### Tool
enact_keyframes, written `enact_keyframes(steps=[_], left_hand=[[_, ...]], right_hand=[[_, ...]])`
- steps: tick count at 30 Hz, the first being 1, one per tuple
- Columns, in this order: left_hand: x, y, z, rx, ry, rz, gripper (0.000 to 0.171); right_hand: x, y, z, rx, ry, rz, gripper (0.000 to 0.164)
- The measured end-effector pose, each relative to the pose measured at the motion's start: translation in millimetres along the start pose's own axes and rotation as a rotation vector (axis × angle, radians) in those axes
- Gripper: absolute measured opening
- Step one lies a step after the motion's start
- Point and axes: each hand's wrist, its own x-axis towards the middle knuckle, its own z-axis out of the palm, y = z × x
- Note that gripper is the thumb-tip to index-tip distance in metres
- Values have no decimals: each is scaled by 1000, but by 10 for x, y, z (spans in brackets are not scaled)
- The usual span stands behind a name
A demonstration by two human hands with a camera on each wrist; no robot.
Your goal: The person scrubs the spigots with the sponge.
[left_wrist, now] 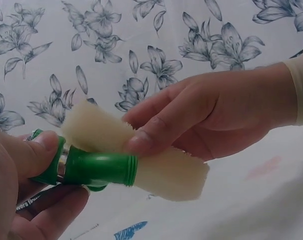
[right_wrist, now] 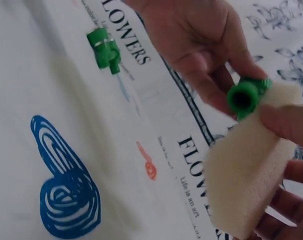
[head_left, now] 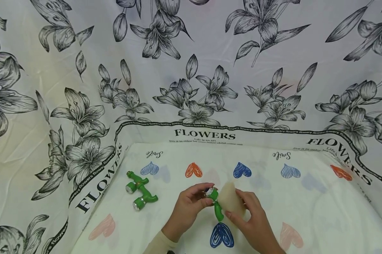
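Observation:
My left hand (head_left: pixel 191 201) pinches a green plastic tap (head_left: pixel 219 211) by its knob end, which has a silver band. In the left wrist view the threaded end of the tap (left_wrist: pixel 106 169) points right, in front of the sponge. A cream sponge (head_left: pixel 231 199) is gripped in my right hand (head_left: pixel 252 218), thumb on the near face and fingers behind. The sponge (right_wrist: pixel 251 165) lies against the tap's side in the right wrist view, where the tap's hollow round opening (right_wrist: pixel 243 98) shows.
More green tapware (head_left: pixel 141 190) with two silver-trimmed knobs lies to the left on the white cloth (head_left: pixel 178 225); whether it is one piece or two I cannot tell. Hearts are printed on the cloth. A flower-printed curtain (head_left: pixel 203 88) rises behind and at the left.

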Motion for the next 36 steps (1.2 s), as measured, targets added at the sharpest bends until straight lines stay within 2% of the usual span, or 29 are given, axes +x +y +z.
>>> enact_keyframes(steps=[6,11,25,32,36], left_hand=[[7,-42,-17,12,65,-6,44],[4,-66,-29,-7,89,-3,43],[3,-34,14,32,62,-35,41],[-2,-56,48,24,22,1,42],[-8,-69,53,35,27,2,42]], right_hand=[[-53,-91,50,64,-120,32,66],[-66,-133,49,93,-157,8,64],[12,-44,45,44,-89,76,67],[45,104,22,21,-42,21,66],[59,189,28,-11,-16,-24,67]])
